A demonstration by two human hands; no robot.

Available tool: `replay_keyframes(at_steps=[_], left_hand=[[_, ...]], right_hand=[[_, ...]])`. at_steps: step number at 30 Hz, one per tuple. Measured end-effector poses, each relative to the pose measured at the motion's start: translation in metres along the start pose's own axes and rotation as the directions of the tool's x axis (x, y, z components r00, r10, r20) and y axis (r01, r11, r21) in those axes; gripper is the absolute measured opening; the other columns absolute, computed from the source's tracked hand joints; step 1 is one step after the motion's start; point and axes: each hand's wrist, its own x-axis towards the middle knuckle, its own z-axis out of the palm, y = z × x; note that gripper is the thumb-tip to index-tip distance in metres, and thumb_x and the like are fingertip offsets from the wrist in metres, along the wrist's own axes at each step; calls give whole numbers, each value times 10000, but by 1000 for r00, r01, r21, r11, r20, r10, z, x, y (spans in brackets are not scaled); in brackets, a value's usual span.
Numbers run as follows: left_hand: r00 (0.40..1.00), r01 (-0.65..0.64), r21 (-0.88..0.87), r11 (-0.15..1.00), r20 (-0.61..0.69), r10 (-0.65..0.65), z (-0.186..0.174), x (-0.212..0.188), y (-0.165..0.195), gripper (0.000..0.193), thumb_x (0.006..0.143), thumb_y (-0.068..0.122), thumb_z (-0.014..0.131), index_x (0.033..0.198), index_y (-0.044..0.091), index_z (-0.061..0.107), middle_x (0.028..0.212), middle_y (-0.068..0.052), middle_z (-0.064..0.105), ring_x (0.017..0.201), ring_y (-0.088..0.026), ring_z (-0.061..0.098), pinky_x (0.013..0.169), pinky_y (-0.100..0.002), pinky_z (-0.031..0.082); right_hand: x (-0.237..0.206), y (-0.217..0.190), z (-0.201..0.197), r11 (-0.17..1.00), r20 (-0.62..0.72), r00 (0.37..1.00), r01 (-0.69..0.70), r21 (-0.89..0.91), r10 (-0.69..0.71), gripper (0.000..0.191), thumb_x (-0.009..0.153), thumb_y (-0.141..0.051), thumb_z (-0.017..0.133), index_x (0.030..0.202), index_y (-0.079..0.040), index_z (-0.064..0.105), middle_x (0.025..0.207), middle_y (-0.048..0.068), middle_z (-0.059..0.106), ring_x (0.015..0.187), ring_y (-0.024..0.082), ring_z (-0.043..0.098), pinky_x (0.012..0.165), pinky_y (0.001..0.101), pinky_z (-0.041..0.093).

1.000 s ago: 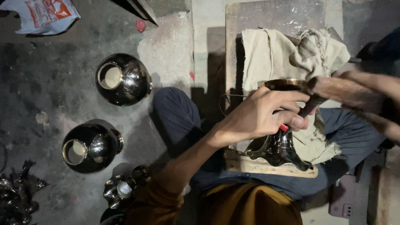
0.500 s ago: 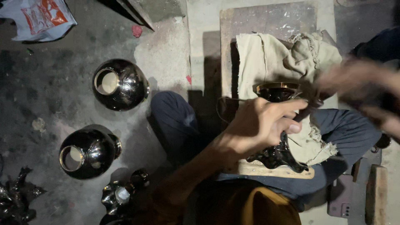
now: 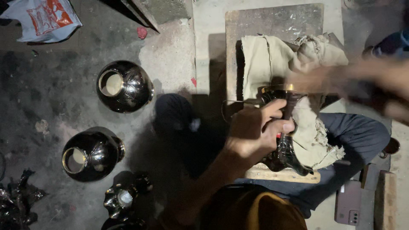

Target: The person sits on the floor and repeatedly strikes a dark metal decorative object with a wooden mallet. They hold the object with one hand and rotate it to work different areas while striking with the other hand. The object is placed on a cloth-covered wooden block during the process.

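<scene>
My left hand (image 3: 260, 130) is shut around the neck of a dark shiny metal vessel (image 3: 284, 155) with a gold rim, which lies tilted on a wooden board (image 3: 272, 25) over my lap. A beige cloth (image 3: 272, 59) is bunched under and around the vessel. My right hand (image 3: 317, 81) is a blur just right of the vessel's rim, above the cloth. Whether it holds anything is hidden by the blur.
Two round dark metal pots (image 3: 123, 87) (image 3: 91, 153) with gold-edged mouths stand on the concrete floor at left. A smaller fluted dark piece (image 3: 123, 198) sits below them. A plastic bag (image 3: 42, 19) lies top left, a phone (image 3: 348, 208) bottom right.
My right hand has swept across the cloth by the vessel's rim and is now blurred with motion. My left hand keeps its grip on the vessel, shifted slightly.
</scene>
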Motion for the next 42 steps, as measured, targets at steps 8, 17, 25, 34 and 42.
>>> replay_keyframes(at_steps=[8,17,25,34,42], left_hand=[[744,-510,199,837,-385,545,6,-23,-10,227,1001,75,713,1205,61,616,1094,-228,733,921,-269,772,748,-300,656],[943,-97,-225,969,-331,18,9,-33,5,291,1005,158,667,1216,-38,628,926,-155,773,770,-184,790,694,-307,640],[934,70,-250,966,-324,-151,11,-40,8,304,1020,304,668,1007,0,681,781,-92,757,708,-162,783,644,-287,615],[931,123,-234,964,-309,-194,10,-43,10,351,994,353,674,915,13,706,715,-66,720,643,-133,737,591,-249,557],[961,-25,-244,969,-273,-44,9,-36,6,263,1011,267,669,1014,5,649,826,-89,751,730,-141,760,640,-277,602]], right_hand=[[40,-112,-73,530,398,858,183,-828,325,856,906,-224,729,1612,-404,281,1102,-53,738,693,14,756,694,180,642],[49,-157,-83,438,371,920,285,-853,124,591,987,-341,560,1543,-468,405,798,-88,774,582,18,732,557,202,539],[48,-200,-92,417,364,925,292,-861,105,728,1003,-334,562,1596,-541,195,802,-87,735,507,24,664,474,199,496],[42,-186,-84,439,254,963,191,-878,89,1036,821,-376,717,1687,-405,149,919,-2,770,566,50,686,530,192,515],[30,-205,-73,436,297,912,153,-887,284,768,988,-395,573,1660,-411,202,948,-28,753,575,37,702,526,175,498]])
